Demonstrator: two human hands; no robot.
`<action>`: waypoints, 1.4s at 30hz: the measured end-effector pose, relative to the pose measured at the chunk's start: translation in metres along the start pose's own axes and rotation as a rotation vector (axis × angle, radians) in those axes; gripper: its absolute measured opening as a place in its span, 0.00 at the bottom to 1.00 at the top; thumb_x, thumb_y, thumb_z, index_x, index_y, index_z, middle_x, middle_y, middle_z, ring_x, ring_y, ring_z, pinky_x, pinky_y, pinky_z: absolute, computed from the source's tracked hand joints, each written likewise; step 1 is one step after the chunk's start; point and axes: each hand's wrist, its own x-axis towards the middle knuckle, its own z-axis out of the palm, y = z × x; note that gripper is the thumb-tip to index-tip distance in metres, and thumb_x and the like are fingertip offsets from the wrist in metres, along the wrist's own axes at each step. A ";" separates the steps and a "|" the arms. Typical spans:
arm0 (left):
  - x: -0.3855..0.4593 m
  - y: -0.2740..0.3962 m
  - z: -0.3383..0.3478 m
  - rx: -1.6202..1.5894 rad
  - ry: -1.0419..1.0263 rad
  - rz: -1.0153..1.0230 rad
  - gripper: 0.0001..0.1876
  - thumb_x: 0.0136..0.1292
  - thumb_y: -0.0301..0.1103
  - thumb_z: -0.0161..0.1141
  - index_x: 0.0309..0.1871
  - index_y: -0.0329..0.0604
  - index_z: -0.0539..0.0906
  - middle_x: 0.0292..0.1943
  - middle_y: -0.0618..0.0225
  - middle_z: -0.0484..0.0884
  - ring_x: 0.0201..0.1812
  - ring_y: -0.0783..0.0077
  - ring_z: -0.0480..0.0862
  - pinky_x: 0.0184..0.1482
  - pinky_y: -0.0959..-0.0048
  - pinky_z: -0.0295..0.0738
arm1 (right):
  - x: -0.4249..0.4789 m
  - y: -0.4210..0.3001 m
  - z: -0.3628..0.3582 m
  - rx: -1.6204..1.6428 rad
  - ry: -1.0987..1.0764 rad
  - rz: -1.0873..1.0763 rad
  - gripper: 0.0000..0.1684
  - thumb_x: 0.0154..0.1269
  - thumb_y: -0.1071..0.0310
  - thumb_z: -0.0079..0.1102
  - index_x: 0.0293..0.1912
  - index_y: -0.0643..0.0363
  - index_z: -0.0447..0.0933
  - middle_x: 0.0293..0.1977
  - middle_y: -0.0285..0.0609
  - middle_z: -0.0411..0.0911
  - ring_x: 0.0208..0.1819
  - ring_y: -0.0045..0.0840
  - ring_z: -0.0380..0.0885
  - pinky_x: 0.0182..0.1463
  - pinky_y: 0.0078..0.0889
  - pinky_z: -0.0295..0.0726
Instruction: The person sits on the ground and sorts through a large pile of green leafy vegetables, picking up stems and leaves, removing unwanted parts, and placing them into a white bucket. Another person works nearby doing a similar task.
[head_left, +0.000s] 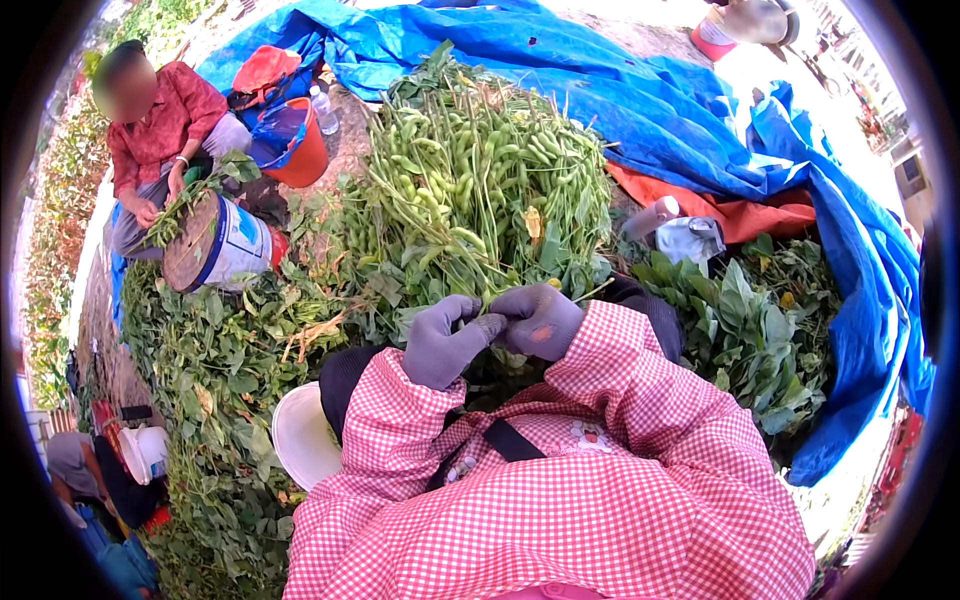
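Observation:
My left hand (450, 341) and my right hand (541, 322) wear grey-purple gloves, one with a worn patch on its back. They meet in front of my lap, fingers curled around a green bean stalk (487, 289). The stalk's cut end (596, 291) pokes out to the right of my right hand. My fingers partly hide where each hand grips it. Just beyond them lies a big heap of soybean plants (487, 172) with plump green pods, their stems bundled together.
Stripped leaves (232, 375) cover the ground at left, and a leaf pile (739, 330) lies at right. A person (169, 112) handles a plant over a wood-topped bucket (240, 236). An orange bucket (304, 154), a water bottle (324, 111) and a blue tarp (615, 101) surround the heap.

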 end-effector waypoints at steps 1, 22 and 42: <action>0.001 0.000 0.001 0.065 0.025 0.020 0.07 0.61 0.27 0.57 0.37 0.30 0.80 0.18 0.76 0.71 0.16 0.87 0.65 0.18 0.84 0.55 | -0.001 -0.003 -0.002 0.055 -0.015 0.051 0.09 0.60 0.71 0.59 0.39 0.65 0.81 0.22 0.35 0.76 0.23 0.16 0.72 0.26 0.21 0.71; 0.031 -0.025 -0.029 -0.663 -0.464 -0.205 0.08 0.65 0.33 0.60 0.38 0.36 0.78 0.26 0.70 0.76 0.15 0.86 0.64 0.16 0.85 0.54 | -0.012 -0.004 -0.018 0.354 -0.173 0.211 0.15 0.61 0.65 0.60 0.44 0.65 0.79 0.21 0.35 0.76 0.18 0.14 0.69 0.21 0.16 0.65; 0.033 -0.015 -0.025 -0.445 -0.313 -0.251 0.10 0.59 0.24 0.52 0.40 0.27 0.79 0.23 0.68 0.76 0.14 0.86 0.63 0.15 0.86 0.52 | 0.042 0.030 -0.048 -0.161 -0.024 0.007 0.24 0.59 0.52 0.61 0.44 0.65 0.80 0.14 0.33 0.67 0.15 0.16 0.65 0.19 0.24 0.63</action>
